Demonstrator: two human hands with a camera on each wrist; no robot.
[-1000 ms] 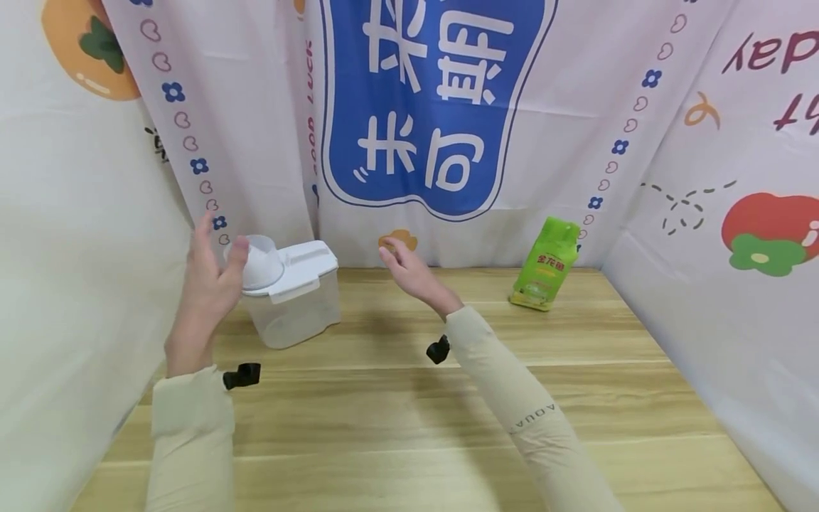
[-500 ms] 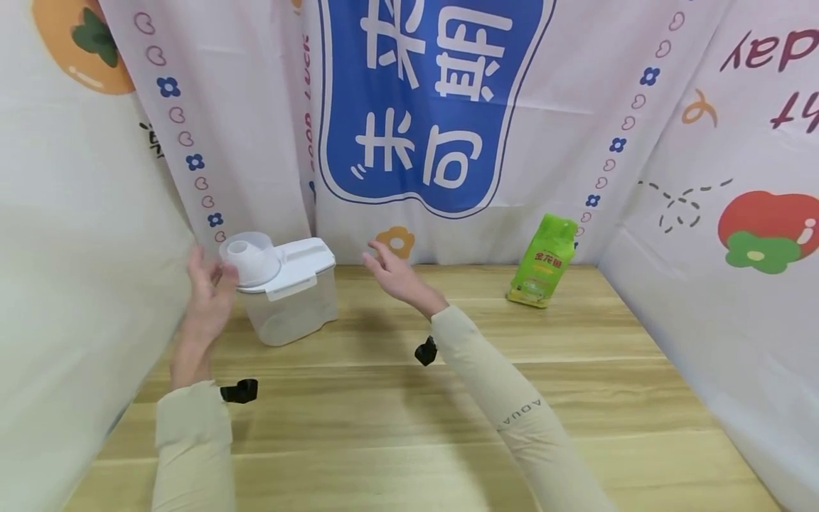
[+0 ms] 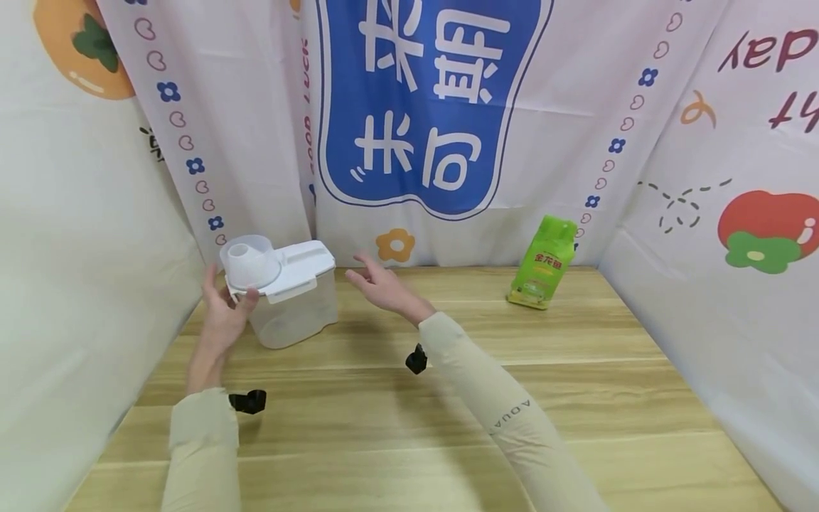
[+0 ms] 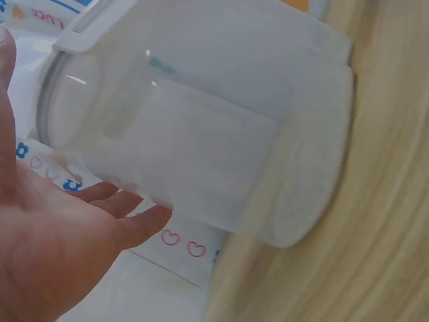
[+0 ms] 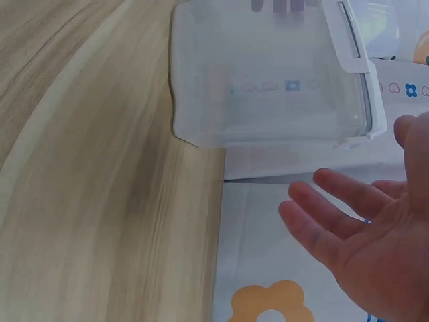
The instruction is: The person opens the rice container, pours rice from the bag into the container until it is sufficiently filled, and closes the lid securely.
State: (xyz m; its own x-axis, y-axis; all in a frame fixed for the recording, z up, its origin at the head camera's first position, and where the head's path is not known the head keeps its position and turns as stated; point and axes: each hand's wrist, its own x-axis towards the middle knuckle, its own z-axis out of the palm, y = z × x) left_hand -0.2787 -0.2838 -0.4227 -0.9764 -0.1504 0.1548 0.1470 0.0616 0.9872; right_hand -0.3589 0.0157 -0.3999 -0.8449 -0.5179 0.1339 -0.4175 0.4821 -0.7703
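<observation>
A translucent storage container (image 3: 297,313) stands upright at the back left of the table, its white lid (image 3: 297,267) closed. A clear cup-like cap (image 3: 251,264) sits on the lid's left end. My left hand (image 3: 224,320) is at that end, thumb in front near the lid's edge and fingers round the back. In the left wrist view its fingertips (image 4: 158,216) lie along the container's side; firm contact cannot be told. My right hand (image 3: 387,290) is held out right of the container, apart from it, fingers spread and loosely bent, holding nothing (image 5: 375,235).
A green bag (image 3: 544,263) with printed characters stands at the back right of the wooden table (image 3: 384,427). Printed cloth (image 3: 563,85) hangs behind the table and along both sides. A small black camera (image 3: 248,402) is on each wrist.
My left hand has come down and right, from above the cap's side to the container's left end. My right hand has moved left toward the container. The container and bag have stayed put.
</observation>
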